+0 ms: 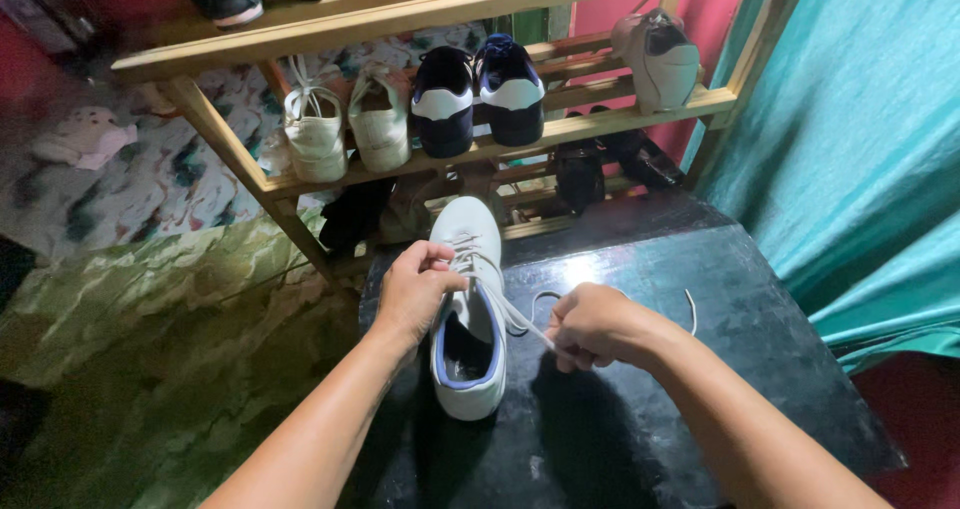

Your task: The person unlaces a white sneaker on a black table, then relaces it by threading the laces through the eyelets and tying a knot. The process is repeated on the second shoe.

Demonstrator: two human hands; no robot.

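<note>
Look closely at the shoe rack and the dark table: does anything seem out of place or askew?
One grey shoe on the rack leans tilted against the upright, unlike the paired shoes. On the table, the white sneaker is alone, its lace loose and trailing.

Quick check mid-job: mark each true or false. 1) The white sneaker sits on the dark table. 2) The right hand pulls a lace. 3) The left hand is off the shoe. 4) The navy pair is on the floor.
1) The white sneaker sits on the dark table: true.
2) The right hand pulls a lace: true.
3) The left hand is off the shoe: false, it grips the sneaker at the laces.
4) The navy pair is on the floor: false, it stands on the wooden rack.
</note>
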